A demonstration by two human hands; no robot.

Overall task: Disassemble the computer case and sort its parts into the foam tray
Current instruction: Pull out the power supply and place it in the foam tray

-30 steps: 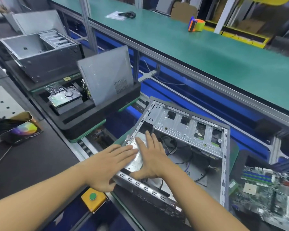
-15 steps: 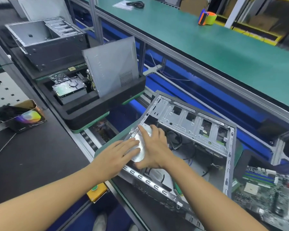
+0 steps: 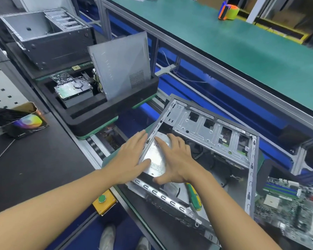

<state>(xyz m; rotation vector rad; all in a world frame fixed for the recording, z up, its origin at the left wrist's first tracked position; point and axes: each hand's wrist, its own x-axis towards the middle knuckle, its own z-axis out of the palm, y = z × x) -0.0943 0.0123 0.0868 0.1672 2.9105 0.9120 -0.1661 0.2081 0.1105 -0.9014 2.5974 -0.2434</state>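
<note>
Green-matted bench point(image 3: 224, 51), steel computer case point(image 3: 206, 131), left hand point(image 3: 128, 159) and right hand point(image 3: 178, 160) spread flat on shiny plate point(image 3: 156, 156)

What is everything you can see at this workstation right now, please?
computer case: one, silver, centre right
metal part: one, silver, case's near-left corner, under both hands
screwdriver: one, green-yellow, inside the case
foam tray: one, black, left of case
side panel: one, grey, standing in the tray
hard drive: one, silver, in the tray
second case: one, black, far left
motherboard: one, green, lower right
tape dispenser: one, orange-green, far bench
left hand: one, on case edge and part
right hand: one, on the part
</note>
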